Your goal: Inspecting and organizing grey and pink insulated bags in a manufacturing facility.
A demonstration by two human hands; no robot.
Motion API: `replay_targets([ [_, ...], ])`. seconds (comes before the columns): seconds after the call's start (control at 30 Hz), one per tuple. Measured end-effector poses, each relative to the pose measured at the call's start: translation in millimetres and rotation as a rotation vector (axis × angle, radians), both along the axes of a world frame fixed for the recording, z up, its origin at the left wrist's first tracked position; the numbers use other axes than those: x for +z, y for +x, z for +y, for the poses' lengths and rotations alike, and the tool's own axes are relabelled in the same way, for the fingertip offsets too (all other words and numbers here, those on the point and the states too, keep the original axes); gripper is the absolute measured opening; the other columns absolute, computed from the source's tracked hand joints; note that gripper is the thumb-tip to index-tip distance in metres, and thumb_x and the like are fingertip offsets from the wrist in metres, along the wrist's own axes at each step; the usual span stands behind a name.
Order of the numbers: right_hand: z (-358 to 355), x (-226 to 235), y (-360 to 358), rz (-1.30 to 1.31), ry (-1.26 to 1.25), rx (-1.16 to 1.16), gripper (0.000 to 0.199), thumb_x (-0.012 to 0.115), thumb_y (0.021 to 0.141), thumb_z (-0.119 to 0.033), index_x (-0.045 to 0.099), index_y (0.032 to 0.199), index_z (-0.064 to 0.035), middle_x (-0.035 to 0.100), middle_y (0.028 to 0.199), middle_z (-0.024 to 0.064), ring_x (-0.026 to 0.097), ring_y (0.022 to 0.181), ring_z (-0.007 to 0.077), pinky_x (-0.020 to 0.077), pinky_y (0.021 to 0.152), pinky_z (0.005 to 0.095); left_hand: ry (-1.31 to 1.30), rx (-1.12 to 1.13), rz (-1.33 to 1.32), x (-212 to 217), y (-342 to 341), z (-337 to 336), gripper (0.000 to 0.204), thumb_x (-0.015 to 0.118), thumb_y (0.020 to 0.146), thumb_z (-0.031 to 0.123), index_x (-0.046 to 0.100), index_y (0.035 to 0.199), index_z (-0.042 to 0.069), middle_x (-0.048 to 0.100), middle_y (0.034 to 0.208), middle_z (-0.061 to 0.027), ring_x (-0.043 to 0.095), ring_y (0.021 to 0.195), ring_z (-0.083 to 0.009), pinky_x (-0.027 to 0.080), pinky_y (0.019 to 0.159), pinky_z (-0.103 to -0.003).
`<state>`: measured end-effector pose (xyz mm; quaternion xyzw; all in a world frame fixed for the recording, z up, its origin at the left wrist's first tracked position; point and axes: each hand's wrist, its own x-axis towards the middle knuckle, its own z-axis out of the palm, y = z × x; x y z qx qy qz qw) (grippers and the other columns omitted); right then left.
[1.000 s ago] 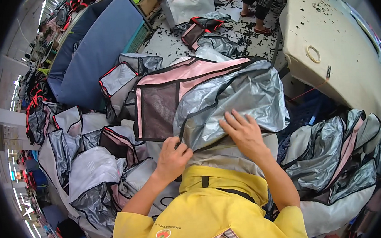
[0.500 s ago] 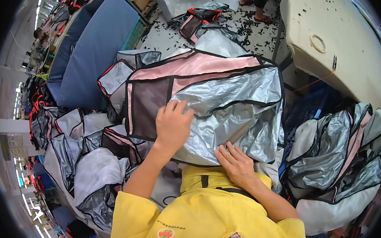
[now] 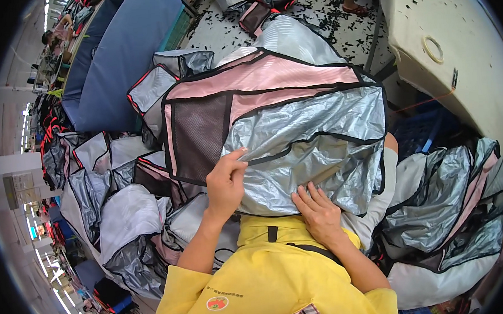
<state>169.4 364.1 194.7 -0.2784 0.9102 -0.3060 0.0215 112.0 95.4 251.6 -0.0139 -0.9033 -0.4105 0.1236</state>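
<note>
A silver and pink fabric piece (image 3: 295, 125) with black trim and a dark mesh panel lies spread over my lap. My left hand (image 3: 225, 184) pinches the edge of its silver flap beside the mesh panel. My right hand (image 3: 318, 210) lies flat, fingers spread, on the lower silver part near my yellow shirt. A knee pokes out from under the fabric on the right.
Heaps of similar silver pieces (image 3: 116, 211) are piled at my left, and more (image 3: 456, 202) at my right. A blue padded board (image 3: 124, 49) leans at the upper left. A cream table (image 3: 458, 46) stands at the upper right. Scraps litter the speckled floor (image 3: 335, 19).
The fabric piece has been drawn closer and spread over my lap. My left hand went up from the lower edge to the silver flap; my right hand slid down to the lower edge.
</note>
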Motion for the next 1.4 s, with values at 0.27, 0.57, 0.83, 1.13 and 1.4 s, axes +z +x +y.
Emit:
replay_targets([
  [0.27,-4,-2,-8,-0.015,0.001,0.026,0.042,0.067,0.087,-0.009,0.073,0.129,-0.0096,0.070,0.136,0.0139,0.064,0.130,0.0374,0.0524,0.108,0.0499,0.644,0.049,-0.128,-9,8,-12,0.085,0.071,0.085,-0.016,0.025,0.153,0.005,0.051,0.147,-0.0196,0.051,0.140,-0.0278,0.038,0.121,-0.041],
  [0.57,0,-5,-5,0.013,-0.005,0.119,0.053,0.066,0.084,-0.012,0.065,0.137,-0.0076,0.066,0.140,0.0143,0.061,0.134,0.0357,0.0496,0.111,0.0488,-0.838,-0.206,0.063,35,-26,36,0.046,0.063,0.086,0.006,0.069,0.130,0.016,0.056,0.143,-0.0188,0.052,0.134,-0.0393,0.044,0.105,-0.055],
  [0.83,-6,14,-13,0.058,0.067,0.095,0.046,0.072,0.088,-0.021,0.068,0.131,-0.0048,0.068,0.137,0.0154,0.061,0.133,0.0350,0.0519,0.108,0.0476,-0.914,-0.333,0.036,-4,-69,31,0.004,0.067,0.089,0.013,0.063,0.090,0.012,0.057,0.081,-0.0051,0.067,0.077,-0.0255,0.052,0.057,-0.039],
  [1.13,47,72,-132,0.410,-0.065,-0.618,0.066,0.083,0.087,-0.028,0.056,0.142,-0.0030,0.066,0.123,0.0252,0.062,0.115,0.0469,0.0455,0.107,0.0536,-0.465,-0.354,0.061,20,-51,53,0.015,0.073,0.091,0.015,0.061,0.091,0.006,0.060,0.080,-0.0094,0.065,0.072,-0.0310,0.051,0.061,-0.043],
  [1.4,94,21,-144,-0.486,-0.615,-0.825,0.047,0.074,0.099,-0.016,0.056,0.138,0.0031,0.066,0.084,0.0016,0.059,0.072,0.0043,0.0477,0.064,0.0227,-0.489,-0.512,-0.034,37,-4,59,0.030,0.080,0.084,0.024,0.055,0.073,0.011,0.047,0.072,-0.0058,0.058,0.062,-0.0261,0.046,0.052,-0.039],
])
